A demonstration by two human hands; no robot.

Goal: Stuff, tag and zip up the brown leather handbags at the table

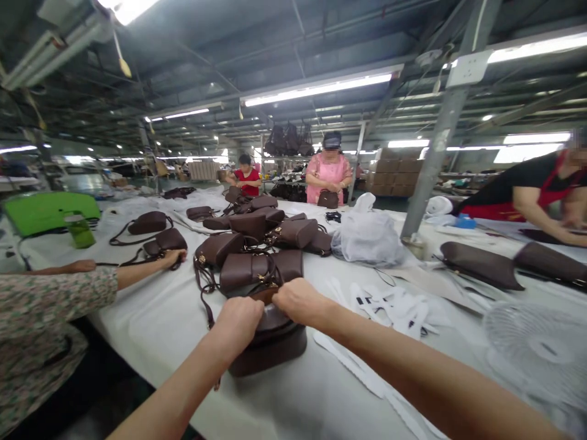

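Left hand (pixel 242 319) – fist, knuckles up | right hand (pixel 300 300) – same

From here, the tabletop (pixel 142 324) leaves a bare stretch at lower left of centre, and another at the bottom, right of the nearest bag (pixel 275 354). Straight ahead, the piled brown bags (pixel 250 226) block a low pass. Right of centre, white strips (pixel 389 305) lie loose, with the plastic bundle (pixel 367 235) beyond; the grey post (pixel 433 134) and the fan (pixel 545 348) obstruct the right side.

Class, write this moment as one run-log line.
left hand: closed, near brown bag's top | right hand: closed, same place | beyond: more brown bags | right side: fan
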